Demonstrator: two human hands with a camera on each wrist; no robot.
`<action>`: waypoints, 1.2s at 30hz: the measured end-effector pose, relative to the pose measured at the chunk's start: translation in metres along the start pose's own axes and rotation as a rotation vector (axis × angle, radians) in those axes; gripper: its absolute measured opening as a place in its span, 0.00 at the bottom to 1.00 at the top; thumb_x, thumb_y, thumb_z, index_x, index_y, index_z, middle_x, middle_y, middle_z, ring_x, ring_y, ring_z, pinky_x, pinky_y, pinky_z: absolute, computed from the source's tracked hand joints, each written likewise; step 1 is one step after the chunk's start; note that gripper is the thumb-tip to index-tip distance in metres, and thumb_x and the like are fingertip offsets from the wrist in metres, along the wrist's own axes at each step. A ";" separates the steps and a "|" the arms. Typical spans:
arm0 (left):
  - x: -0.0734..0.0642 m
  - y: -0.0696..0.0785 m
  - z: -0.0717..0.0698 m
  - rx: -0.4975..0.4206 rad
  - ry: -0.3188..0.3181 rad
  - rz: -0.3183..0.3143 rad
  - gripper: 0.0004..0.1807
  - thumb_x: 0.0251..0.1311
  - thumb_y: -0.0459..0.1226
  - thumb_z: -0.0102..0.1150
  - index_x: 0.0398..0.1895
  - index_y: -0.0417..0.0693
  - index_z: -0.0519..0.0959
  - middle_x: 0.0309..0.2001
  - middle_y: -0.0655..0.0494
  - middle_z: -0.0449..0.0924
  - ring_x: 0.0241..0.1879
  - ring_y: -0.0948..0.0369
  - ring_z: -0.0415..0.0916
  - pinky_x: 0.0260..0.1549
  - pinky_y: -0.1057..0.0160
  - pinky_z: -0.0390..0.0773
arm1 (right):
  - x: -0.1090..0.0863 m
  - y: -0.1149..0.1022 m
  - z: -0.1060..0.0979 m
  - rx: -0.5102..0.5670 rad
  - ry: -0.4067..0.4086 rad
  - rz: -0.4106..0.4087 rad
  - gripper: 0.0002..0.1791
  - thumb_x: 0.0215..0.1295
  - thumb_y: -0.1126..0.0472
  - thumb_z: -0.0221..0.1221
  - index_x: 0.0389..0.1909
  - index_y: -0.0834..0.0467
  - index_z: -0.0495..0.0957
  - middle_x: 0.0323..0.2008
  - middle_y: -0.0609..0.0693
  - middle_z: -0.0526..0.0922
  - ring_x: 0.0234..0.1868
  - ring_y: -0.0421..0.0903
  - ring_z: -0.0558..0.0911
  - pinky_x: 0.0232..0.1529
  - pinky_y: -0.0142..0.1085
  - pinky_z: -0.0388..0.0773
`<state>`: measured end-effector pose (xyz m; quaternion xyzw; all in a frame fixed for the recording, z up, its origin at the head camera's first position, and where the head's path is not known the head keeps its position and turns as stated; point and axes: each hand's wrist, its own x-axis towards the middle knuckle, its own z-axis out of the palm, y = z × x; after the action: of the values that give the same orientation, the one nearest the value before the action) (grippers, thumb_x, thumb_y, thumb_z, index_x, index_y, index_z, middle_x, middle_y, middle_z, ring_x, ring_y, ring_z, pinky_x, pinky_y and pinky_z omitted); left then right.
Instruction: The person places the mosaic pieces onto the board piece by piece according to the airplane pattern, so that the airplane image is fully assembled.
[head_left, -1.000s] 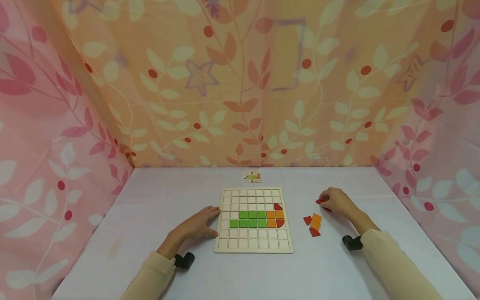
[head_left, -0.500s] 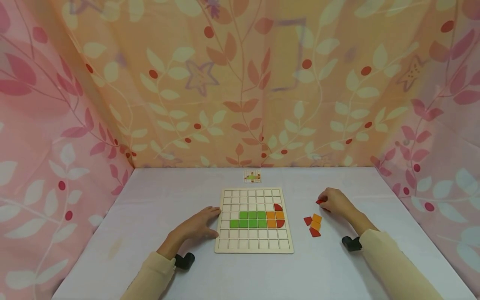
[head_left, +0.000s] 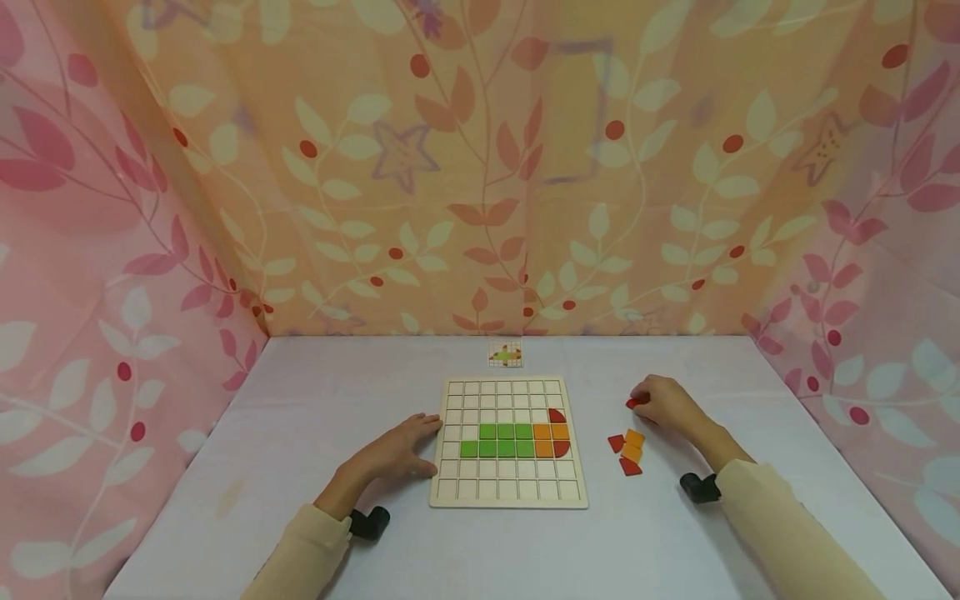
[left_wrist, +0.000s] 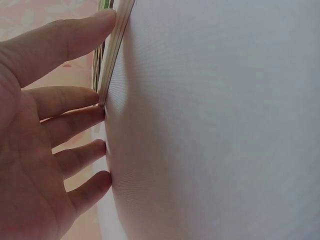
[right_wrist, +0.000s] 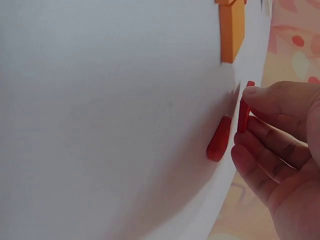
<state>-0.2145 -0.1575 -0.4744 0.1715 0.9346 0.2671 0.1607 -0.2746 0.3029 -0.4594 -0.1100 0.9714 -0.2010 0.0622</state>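
A pale gridded board (head_left: 510, 502) lies mid-table, carrying a block of green tiles (head_left: 497, 448), orange tiles (head_left: 542, 440) and two red rounded pieces (head_left: 556, 415). My left hand (head_left: 395, 447) rests at its left edge; in the left wrist view the fingers are spread, the thumb over the board's rim. Right of the board, my right hand (head_left: 667, 402) pinches a red flat tile (right_wrist: 244, 113) between thumb and fingers, held just over the table. Below it in the right wrist view, another red piece (right_wrist: 219, 140) lies on the cloth.
Between board and right hand sit loose orange tiles (head_left: 632, 446) and two red pieces (head_left: 631, 467). Behind the board lies a small pattern card (head_left: 505, 354). A patterned curtain (head_left: 480, 167) encloses the white table at the back and both sides.
My right hand, pinching the red tile, has shifted slightly left. The left hand and the board have stayed put.
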 end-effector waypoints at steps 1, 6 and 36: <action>0.000 0.000 0.000 0.003 0.000 -0.001 0.43 0.50 0.38 0.73 0.70 0.41 0.65 0.74 0.47 0.60 0.76 0.44 0.49 0.72 0.42 0.54 | 0.000 -0.001 0.000 0.001 0.001 0.000 0.14 0.57 0.67 0.63 0.42 0.69 0.83 0.35 0.57 0.81 0.35 0.50 0.77 0.46 0.49 0.81; 0.000 0.002 -0.001 0.008 -0.004 -0.014 0.43 0.50 0.39 0.73 0.71 0.42 0.65 0.74 0.48 0.60 0.76 0.45 0.48 0.72 0.43 0.54 | 0.002 -0.011 0.001 0.019 0.007 0.006 0.13 0.57 0.67 0.63 0.43 0.68 0.83 0.35 0.55 0.82 0.36 0.50 0.78 0.48 0.49 0.81; 0.000 0.004 0.000 0.020 -0.007 -0.020 0.43 0.49 0.38 0.74 0.70 0.41 0.66 0.74 0.47 0.61 0.76 0.45 0.50 0.72 0.43 0.55 | 0.012 -0.086 0.002 0.053 0.067 -0.192 0.13 0.59 0.66 0.66 0.45 0.65 0.84 0.39 0.55 0.83 0.42 0.54 0.80 0.50 0.47 0.81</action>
<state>-0.2137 -0.1543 -0.4717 0.1646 0.9383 0.2555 0.1651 -0.2701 0.2224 -0.4277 -0.1944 0.9522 -0.2353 0.0132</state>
